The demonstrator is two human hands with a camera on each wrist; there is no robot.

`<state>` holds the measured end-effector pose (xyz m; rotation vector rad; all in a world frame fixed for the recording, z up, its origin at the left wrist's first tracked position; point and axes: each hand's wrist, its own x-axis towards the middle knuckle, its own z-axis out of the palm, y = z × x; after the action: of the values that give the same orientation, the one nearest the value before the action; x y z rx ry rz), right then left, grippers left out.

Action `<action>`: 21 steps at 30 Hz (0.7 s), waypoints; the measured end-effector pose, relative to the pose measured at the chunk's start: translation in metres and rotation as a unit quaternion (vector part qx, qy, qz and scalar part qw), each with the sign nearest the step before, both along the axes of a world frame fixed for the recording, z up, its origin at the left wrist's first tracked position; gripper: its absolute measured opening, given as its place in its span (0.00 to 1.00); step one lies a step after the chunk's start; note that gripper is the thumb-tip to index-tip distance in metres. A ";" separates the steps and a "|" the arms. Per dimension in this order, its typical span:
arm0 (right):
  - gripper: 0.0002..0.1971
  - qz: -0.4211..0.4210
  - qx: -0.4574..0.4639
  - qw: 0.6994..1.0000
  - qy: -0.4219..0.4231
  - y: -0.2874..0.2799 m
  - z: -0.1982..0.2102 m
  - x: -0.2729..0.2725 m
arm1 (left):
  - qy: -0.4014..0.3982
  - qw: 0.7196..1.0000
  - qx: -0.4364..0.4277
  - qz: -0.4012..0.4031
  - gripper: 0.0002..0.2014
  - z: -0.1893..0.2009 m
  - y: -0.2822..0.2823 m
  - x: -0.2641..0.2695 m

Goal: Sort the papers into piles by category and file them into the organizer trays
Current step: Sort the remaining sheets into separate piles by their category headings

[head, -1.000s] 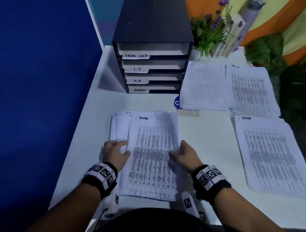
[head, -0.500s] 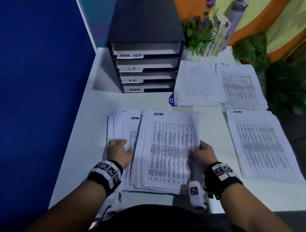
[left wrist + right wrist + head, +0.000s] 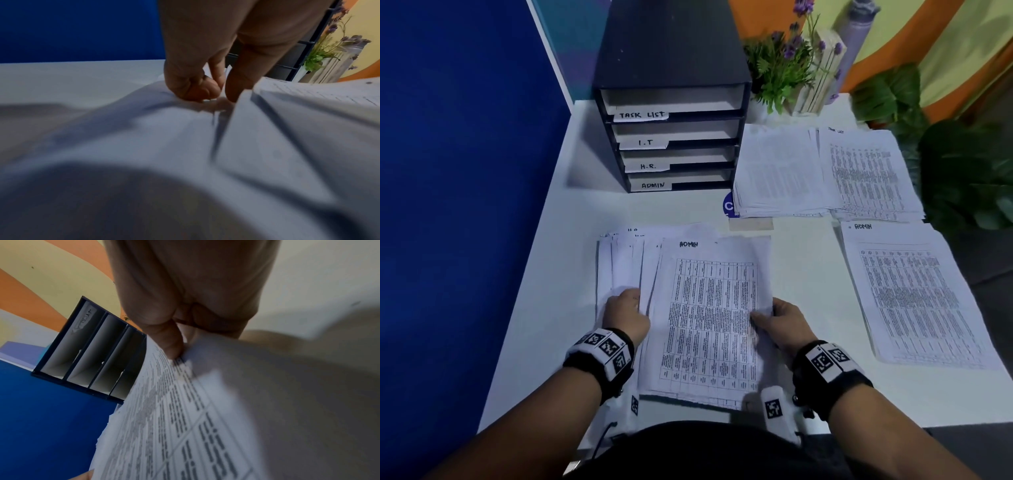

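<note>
The right hand [image 3: 784,325] is pinching the right edge of the top sheet headed ADMIN [image 3: 709,322], thumb on the printed face and fingers curled beneath it (the right wrist view is showing the thumb [image 3: 164,337] pressing on the print). The left hand [image 3: 625,317] is resting at 9 o'clock of that sheet on the unsorted stack [image 3: 619,267], fingertips [image 3: 193,91] curled down onto the paper and the thumb tucked at the raised sheet's left edge; whether it is actually gripping a page cannot be told. The two hands are sitting apart, one on each side of the sheet. The stack is lying fanned on the white desk [image 3: 558,274] directly before the person, with a page marked H.R. peeking out at its 12 o'clock edge.

At 3 o'clock of the stack a sorted ADMIN pile [image 3: 914,294] is lying flat, well apart. At 1 o'clock two further piles are lying side by side: a faintly printed one [image 3: 777,171] and one headed TASK LIST [image 3: 869,171]. At 12 o'clock the black organizer [image 3: 671,102] is standing with four trays labelled, top to bottom, TASK LIST, I.T, H.R. and ADMIN. A potted plant with purple flowers [image 3: 787,68] is standing just beside the organizer at its 3 o'clock.
</note>
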<state>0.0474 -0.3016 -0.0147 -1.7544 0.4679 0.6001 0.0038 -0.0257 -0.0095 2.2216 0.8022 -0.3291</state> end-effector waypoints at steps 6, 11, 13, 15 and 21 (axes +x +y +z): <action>0.07 -0.009 -0.035 0.999 -0.028 -0.004 0.002 0.003 | 0.022 1.000 0.011 0.015 0.19 0.005 -0.007 -0.001; 0.07 -0.013 -0.062 0.997 -0.033 -0.008 0.002 0.004 | 0.055 0.997 0.049 0.010 0.24 0.012 -0.011 0.003; 0.07 0.013 -0.059 0.998 -0.034 -0.008 0.001 0.003 | 0.051 0.998 0.037 -0.003 0.19 0.016 -0.013 0.004; 0.07 0.020 -0.051 0.998 -0.031 -0.009 -0.003 0.004 | 0.052 0.999 0.008 0.000 0.19 0.013 -0.010 0.005; 0.06 -0.010 -0.025 1.000 -0.017 -0.010 0.010 0.006 | 0.037 0.999 -0.023 -0.012 0.17 0.012 -0.011 0.007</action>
<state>0.0533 -0.3119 -0.0044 -1.8022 0.4786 0.5482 0.0113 -0.0367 0.0029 2.1894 0.7998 -0.4399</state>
